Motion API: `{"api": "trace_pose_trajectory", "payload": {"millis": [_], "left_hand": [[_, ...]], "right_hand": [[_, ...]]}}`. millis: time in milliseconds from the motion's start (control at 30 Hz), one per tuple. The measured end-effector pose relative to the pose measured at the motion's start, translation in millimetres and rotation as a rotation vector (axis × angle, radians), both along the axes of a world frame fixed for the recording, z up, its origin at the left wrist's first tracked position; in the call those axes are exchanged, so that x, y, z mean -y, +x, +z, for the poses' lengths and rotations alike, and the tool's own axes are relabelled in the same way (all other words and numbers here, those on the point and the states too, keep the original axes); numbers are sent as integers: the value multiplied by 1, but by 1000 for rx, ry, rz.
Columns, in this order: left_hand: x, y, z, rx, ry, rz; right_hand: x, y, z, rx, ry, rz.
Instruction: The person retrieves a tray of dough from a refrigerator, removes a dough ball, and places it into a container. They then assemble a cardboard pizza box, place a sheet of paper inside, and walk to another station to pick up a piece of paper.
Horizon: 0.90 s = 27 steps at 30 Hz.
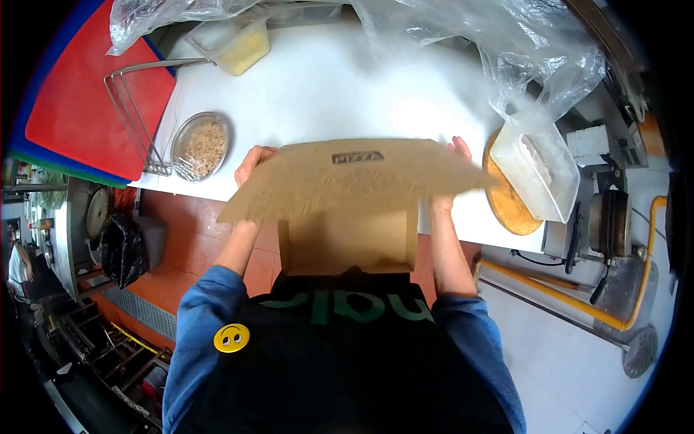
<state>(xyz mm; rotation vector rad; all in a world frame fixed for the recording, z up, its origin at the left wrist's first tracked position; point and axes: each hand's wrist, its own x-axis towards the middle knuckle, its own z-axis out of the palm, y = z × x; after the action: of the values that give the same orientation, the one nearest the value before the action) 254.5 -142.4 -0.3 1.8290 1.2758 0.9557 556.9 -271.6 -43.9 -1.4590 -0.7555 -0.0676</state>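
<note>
A brown cardboard pizza box [347, 192] is held in front of my chest at the near edge of the white counter [325, 87]. Its lid flap, printed with the word "PIZZA", is tilted up and blurred. My left hand [251, 163] grips the lid's left edge, with only the fingers showing above the cardboard. My right hand [457, 150] grips the lid's right edge, mostly hidden behind the flap. The box base hangs below, against my black apron.
A metal bowl of shredded food [202, 145] sits left of the box. A plastic tub [233, 42] and wire rack [137, 116] lie by a red cutting board [87, 101]. At right, a clear container [538, 170] rests on a round wooden board [510, 206], under plastic bags [506, 50].
</note>
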Motion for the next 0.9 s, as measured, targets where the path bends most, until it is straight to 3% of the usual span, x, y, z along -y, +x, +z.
{"api": "trace_pose_trajectory", "payload": {"millis": [67,200,267,367,400,467,500,533,567,700,767,800,867,900], "left_hand": [[-5,-3,-5,5,46,-9],[-5,6,-4,127,47,-41],[-3,16,6,86,140,-60],[-9,25,4,-20,288,-41],[-12,25,2,-95,338,-3],[-10,31,3,-106,306,24],[-12,34,-5,-261,295,60],[-11,38,-2,-416,281,94],[-8,42,6,-355,359,93],[-19,55,-3,-333,257,38],[-22,53,-28,-313,229,46],[-25,52,-42,-292,203,57],[-10,45,-51,-49,320,-61],[0,40,-31,-229,418,-124]], "right_hand": [[14,6,20,169,-273,208],[16,39,32,171,-473,263],[8,39,66,297,-695,557],[2,31,67,176,-801,409],[-4,21,69,644,-623,218],[-4,16,48,489,-829,124],[-5,17,45,496,-822,122],[-5,14,48,320,-847,154],[-6,13,50,145,-869,189],[-20,24,57,225,-828,267],[-23,25,58,-55,-968,311],[-18,25,48,-49,-964,313],[10,20,21,420,-674,304],[23,4,33,389,-471,396]]}}
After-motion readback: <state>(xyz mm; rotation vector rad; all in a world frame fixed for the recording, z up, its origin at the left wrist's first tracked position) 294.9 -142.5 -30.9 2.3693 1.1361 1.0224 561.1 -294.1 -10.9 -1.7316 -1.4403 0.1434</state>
